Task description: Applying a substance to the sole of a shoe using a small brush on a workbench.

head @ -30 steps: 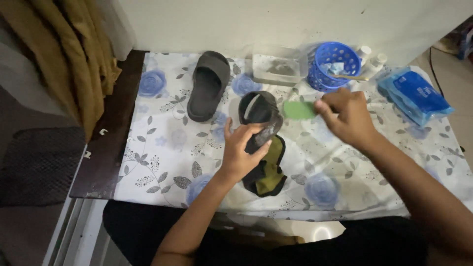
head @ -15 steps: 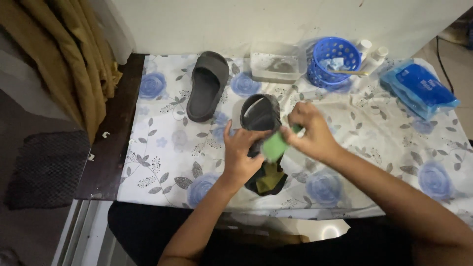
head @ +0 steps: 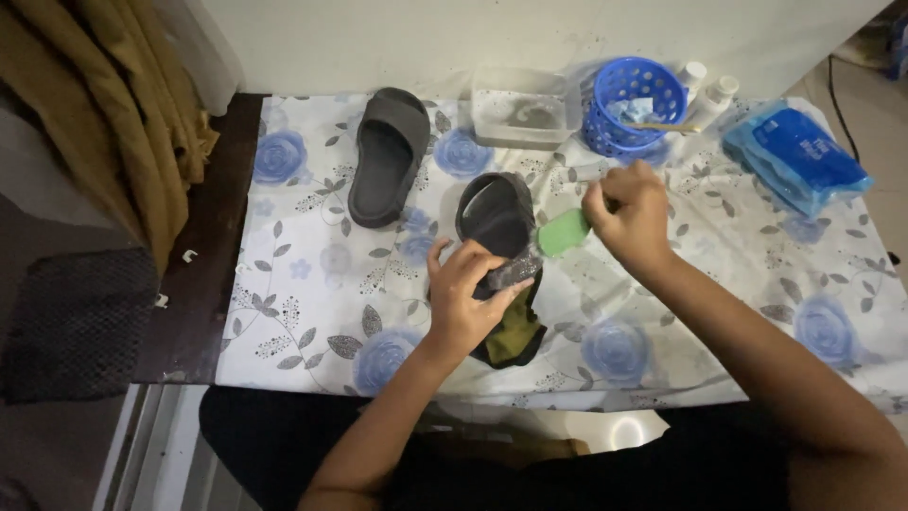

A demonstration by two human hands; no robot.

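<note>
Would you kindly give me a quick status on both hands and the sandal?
Left hand gripping dark sandal on the table. Right hand holding green scrubber at the sandal's edge. Second sandal apart, nothing in the way.

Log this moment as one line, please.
left hand: steadies dark slipper | right hand: holds green sponge beside slipper | second slipper: apart

One head-worn camera looks steeply down, close above the cloth-covered table [head: 312, 312].
</note>
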